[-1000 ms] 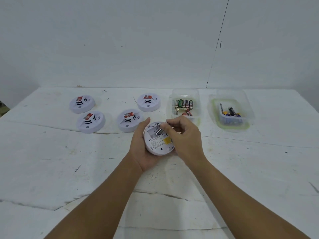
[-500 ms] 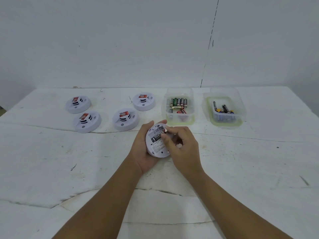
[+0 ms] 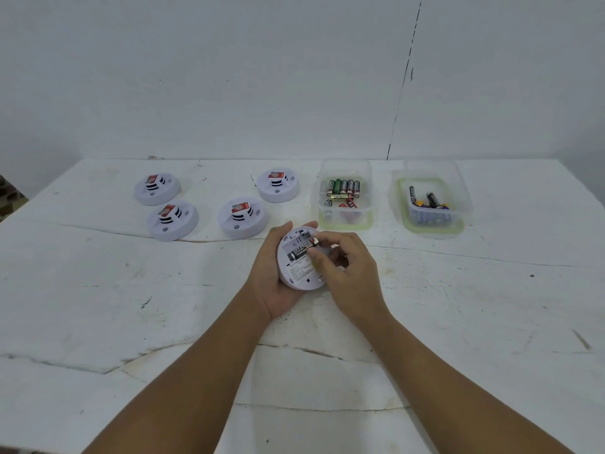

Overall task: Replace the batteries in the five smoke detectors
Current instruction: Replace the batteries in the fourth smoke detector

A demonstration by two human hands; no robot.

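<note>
**Inspector:** On the counter (image 3: 98,306), far left, what stands?

**Assistant:** Four white smoke detectors, face up, each with a red label on its raised centre: one at the back left (image 3: 157,189), one nearer in front of it (image 3: 172,220), a third to the right (image 3: 243,217), a fourth behind that (image 3: 278,185). None touches another.

**Inspector:** At centre?

**Assistant:** The left hand (image 3: 273,273) is cupped under a fifth detector (image 3: 301,257), turned back side up and tilted toward the camera, fingers wrapped round its left rim. A black battery (image 3: 302,249) lies slantwise in the open compartment. The right hand (image 3: 347,273) has thumb and forefinger closed on the battery's right end.

**Inspector:** To the right?

**Assistant:** Two clear plastic tubs with green rims, apart from each other. The nearer tub (image 3: 345,221) holds a row of green and black batteries with a few loose ones in front. The far-right tub (image 3: 432,224) holds a jumble of black, blue and yellow batteries.
</note>
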